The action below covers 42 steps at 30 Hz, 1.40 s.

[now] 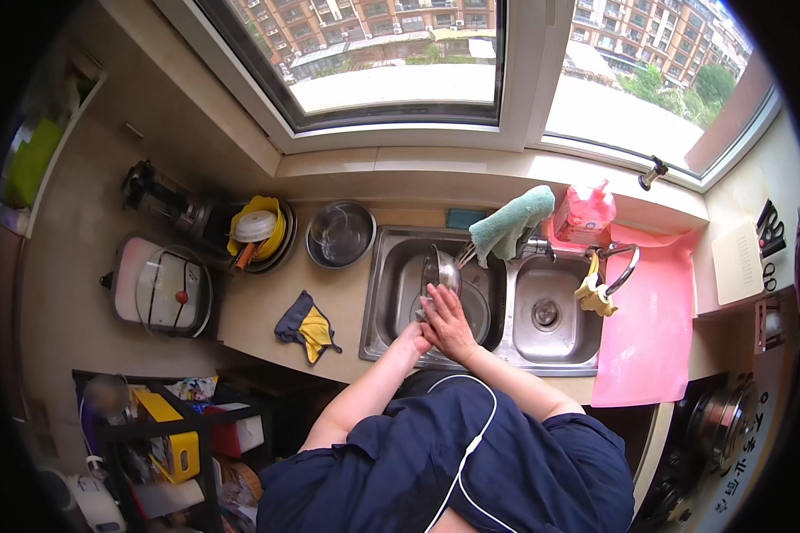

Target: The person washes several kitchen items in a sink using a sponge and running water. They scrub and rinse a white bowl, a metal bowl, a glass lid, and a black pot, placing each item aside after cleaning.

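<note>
Over the left basin of a steel double sink (367, 333), my two hands are close together. My left hand (419, 337) lies low, partly under the right, with a bit of grey cloth (421, 312) showing beside its fingers. My right hand (449, 322) has its fingers extended, close to the near side of a tilted steel bowl (443, 266). Whether either hand grips the bowl or the cloth cannot be told. Below them in the basin is a round metal vessel (481, 318), partly hidden by the right hand. A green towel (512, 223) hangs at the faucet (533, 248).
Left of the sink are a metal basin (341, 234), a yellow colander (277, 230) among stacked bowls, and a blue and yellow cloth (308, 328). On the right are the small basin (555, 340), a curved tap (630, 270) with yellow gloves (597, 296), a pink mat (647, 333) and a pink jug (583, 213).
</note>
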Available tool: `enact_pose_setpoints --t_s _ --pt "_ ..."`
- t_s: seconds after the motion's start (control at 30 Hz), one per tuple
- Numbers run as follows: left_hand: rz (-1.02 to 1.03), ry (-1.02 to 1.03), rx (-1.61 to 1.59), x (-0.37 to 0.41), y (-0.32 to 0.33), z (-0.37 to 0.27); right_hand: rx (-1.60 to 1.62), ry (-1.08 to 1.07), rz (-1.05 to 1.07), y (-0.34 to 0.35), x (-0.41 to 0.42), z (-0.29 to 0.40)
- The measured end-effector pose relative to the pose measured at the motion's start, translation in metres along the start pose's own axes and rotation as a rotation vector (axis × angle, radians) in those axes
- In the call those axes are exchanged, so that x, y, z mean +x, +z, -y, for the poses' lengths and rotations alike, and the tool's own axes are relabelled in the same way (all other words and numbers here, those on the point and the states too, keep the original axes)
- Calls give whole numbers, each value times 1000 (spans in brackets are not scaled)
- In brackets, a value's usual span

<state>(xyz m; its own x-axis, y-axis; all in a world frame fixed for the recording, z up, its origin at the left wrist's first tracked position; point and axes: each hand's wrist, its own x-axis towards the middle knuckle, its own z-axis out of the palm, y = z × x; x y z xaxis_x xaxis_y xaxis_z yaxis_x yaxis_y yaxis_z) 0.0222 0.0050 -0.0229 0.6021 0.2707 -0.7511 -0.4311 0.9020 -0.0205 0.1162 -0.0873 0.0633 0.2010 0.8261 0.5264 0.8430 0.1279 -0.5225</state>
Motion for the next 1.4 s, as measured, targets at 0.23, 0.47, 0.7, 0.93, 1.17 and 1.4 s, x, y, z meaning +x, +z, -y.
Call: enact_pose_setpoints --t_s 0.23,0.47,0.7,0.93,1.17,1.4 --pt "85 -8 14 44 -53 -38 295 -98 49 14 -13 -29" --pt "119 36 160 22 -39 -39 316 -52 -48 -7 -19 -6" --pt "45 2 177 -26 25 -1 140 -2 12 9 -3 -5" --pt "103 -232 407 -23 9 -8 -38 111 -9 17 54 -22" --pt "130 -465 184 -39 12 -1 1095 1110 56 40 61 -131" --pt "117 -173 242 -18 36 -5 1267 1272 -230 66 1 -48"
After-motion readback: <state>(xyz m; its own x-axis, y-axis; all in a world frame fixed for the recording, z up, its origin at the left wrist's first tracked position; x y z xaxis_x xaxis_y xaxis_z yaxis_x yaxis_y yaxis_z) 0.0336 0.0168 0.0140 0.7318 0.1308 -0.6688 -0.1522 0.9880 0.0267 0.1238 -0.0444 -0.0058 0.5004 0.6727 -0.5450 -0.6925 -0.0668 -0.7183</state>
